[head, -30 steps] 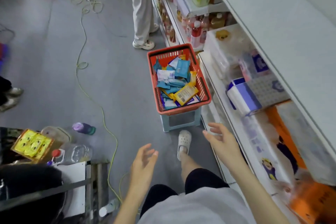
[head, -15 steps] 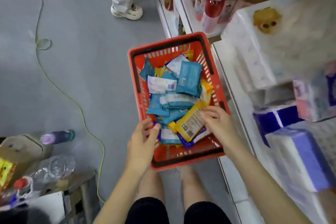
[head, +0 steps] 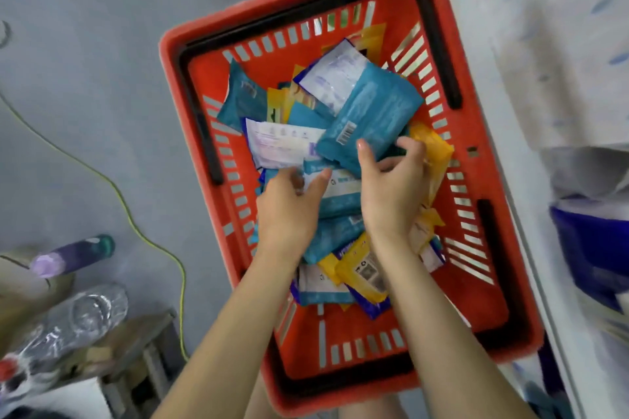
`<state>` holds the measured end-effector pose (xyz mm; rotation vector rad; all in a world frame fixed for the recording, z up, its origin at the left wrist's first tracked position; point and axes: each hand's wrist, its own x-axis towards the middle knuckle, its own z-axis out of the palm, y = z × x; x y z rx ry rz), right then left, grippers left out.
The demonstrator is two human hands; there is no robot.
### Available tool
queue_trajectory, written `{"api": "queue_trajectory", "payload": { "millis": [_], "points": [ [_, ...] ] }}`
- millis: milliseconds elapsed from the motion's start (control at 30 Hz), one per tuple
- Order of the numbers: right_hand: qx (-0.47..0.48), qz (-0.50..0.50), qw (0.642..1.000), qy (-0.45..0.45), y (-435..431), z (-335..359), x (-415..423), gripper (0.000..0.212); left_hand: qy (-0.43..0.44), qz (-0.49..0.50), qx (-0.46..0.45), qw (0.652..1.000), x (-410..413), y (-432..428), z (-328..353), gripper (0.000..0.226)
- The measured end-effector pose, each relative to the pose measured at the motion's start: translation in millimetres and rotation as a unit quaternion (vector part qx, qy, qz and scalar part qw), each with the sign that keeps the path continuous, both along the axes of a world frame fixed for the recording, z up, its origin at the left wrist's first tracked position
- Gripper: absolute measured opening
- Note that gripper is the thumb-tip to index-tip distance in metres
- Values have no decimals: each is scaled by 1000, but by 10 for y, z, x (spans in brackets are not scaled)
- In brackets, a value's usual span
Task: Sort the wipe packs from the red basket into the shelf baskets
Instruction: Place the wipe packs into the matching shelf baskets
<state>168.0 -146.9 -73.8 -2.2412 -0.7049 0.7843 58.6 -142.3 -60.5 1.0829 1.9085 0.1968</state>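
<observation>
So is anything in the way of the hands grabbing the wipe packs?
Nothing visible. Both hands are inside the red basket: the right hand grips a teal pack on top, the left hand touches packs beside it.

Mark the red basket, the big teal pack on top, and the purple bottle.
red basket [head: 207,78]: head view, bare inner wall, far-left corner.
teal pack [head: 371,112]: head view, middle of its face.
purple bottle [head: 71,255]: head view, middle of its body.
</observation>
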Motion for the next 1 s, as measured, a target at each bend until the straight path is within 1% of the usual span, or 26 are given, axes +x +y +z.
{"api": "queue_trajectory", "payload": {
  "millis": [67,133,167,233,300,367,433,467,500,600,733,800,867,933,1000],
  "points": [
    [-16,-4,1000,-13,20,-54,-4,39,-48,41,-28,998,-11,64,-21,48],
    [-18,-12,1000,-11,53,-86,18,35,-106,71,-56,990,2,94,28,62],
    [-14,-14,1000,5,62,-100,29,34,-123,66,-72,988,21,93,58,65],
    [-3,-16,999,51,52,-123,49,32,-131,36,-96,986,82,80,122,58],
    [10,-12,996,92,19,-136,76,27,-141,12,-119,983,134,76,158,56],
    [26,-13,990,139,-13,-148,112,23,-220,51,-151,962,171,74,179,61],
    [43,-27,978,201,-28,-159,164,21,-300,116,-184,929,208,46,201,63],
    [53,-30,973,221,-32,-155,188,21,-321,140,-186,918,231,22,194,56],
    [66,-29,970,231,-41,-145,210,23,-328,159,-175,914,253,-18,173,50],
    [99,-16,971,217,-87,-60,249,27,-319,212,-135,914,305,-149,109,41],
    [152,7,980,125,-242,278,316,29,-304,240,-98,917,374,-237,72,41],
    [186,14,980,72,-368,508,412,29,-288,257,-89,918,416,-227,69,44],
    [217,-1,975,48,-523,702,541,29,-275,272,-82,919,463,-211,59,50],
    [230,-27,972,42,-695,803,680,35,-240,265,-64,932,522,-194,39,51],
    [218,-52,973,53,-861,828,798,41,-170,232,-49,956,571,-168,-8,49]
  ]
}}
